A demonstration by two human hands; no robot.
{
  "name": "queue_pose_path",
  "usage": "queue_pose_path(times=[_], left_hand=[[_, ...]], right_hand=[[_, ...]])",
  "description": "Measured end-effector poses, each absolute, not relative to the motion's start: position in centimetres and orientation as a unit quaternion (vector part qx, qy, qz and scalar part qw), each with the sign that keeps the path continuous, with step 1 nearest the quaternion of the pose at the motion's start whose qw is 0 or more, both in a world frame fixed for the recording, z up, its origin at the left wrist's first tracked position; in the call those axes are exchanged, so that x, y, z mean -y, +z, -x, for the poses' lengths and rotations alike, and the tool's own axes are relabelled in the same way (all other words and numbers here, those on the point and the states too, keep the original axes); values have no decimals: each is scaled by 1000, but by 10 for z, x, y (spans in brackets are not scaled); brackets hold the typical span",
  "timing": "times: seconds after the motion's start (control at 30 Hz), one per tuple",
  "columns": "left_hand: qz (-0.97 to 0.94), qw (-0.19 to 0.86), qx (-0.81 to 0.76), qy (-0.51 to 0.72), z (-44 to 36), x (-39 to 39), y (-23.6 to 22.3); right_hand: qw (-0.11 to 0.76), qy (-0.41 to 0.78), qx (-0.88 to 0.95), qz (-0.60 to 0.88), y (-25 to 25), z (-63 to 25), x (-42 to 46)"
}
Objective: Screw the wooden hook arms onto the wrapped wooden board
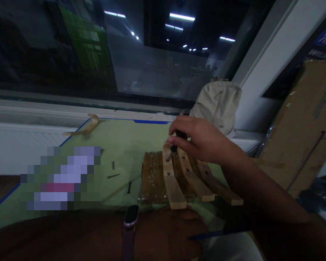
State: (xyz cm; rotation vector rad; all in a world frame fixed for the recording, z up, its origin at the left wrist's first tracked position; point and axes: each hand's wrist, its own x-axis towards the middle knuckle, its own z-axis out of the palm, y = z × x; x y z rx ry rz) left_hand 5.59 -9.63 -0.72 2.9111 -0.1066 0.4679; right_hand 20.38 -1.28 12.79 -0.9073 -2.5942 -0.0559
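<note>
My right hand (198, 139) is closed around a small black-handled screwdriver (175, 145), tip down on the leftmost of three light wooden slats (172, 181). The slats fan out over a brown plastic-wrapped wooden block (152, 177) on a green mat (119, 141). My left hand (179, 232) lies low at the front edge just below the slats, dark and in shadow; its fingers do not show clearly. A smart band (130, 217) sits on that wrist. A few dark screws (114, 175) lie on the mat left of the block.
A curved wooden piece (88, 127) lies at the mat's far left corner. A beige cloth bag (220, 105) stands behind the slats by the window sill. A cardboard box (301, 127) leans at the right. A blurred-out patch covers the mat's left.
</note>
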Motion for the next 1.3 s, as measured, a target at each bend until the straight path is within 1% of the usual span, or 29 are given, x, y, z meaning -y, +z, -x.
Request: queue_pose_path(times=[0.1,0.17,0.2,0.27,0.33,0.4,0.43,0.5,0.63,0.7,0.77,0.87,0.93,1.0,1.1,1.17,1.23,1.3], left_hand=[[-981,101,35,162,-56,96,-6],[-980,102,37,166,-56,96,-6],[-980,101,37,168,-56,96,-6],[-980,99,34,169,-56,97,-6],[-980,96,31,169,-56,97,-6],[-980,96,30,170,-56,97,-6],[-980,96,30,169,-56,97,-6],[-981,93,28,168,-56,97,-6],[-983,90,27,159,-56,97,-4],[-983,91,31,154,-56,97,-3],[-983,90,31,154,-56,97,-4],[-982,94,33,160,-56,97,-5],[-981,98,37,161,-56,96,-5],[-981,101,33,160,-56,96,-5],[-982,102,24,156,-56,97,-4],[-983,99,25,155,-56,97,-3],[-983,99,31,155,-55,97,-3],[-982,101,36,155,-55,96,-3]], right_hand=[[180,86,959,200,133,-211,12],[175,132,958,182,133,-212,11],[181,135,955,192,132,-210,10],[203,93,945,238,128,-205,9],[215,7,923,319,124,-200,9],[207,-62,895,391,122,-198,10],[201,-74,890,404,123,-199,11],[193,-42,910,365,126,-204,12],[170,118,955,212,134,-213,12],[176,149,951,204,135,-211,12],[193,123,943,244,133,-207,12],[196,18,917,347,127,-200,13],[193,-27,901,387,125,-198,14],[200,-9,909,364,126,-200,14],[207,87,942,251,131,-207,13],[211,125,949,198,134,-210,12],[227,109,950,186,134,-211,10],[243,57,944,216,132,-208,9]])
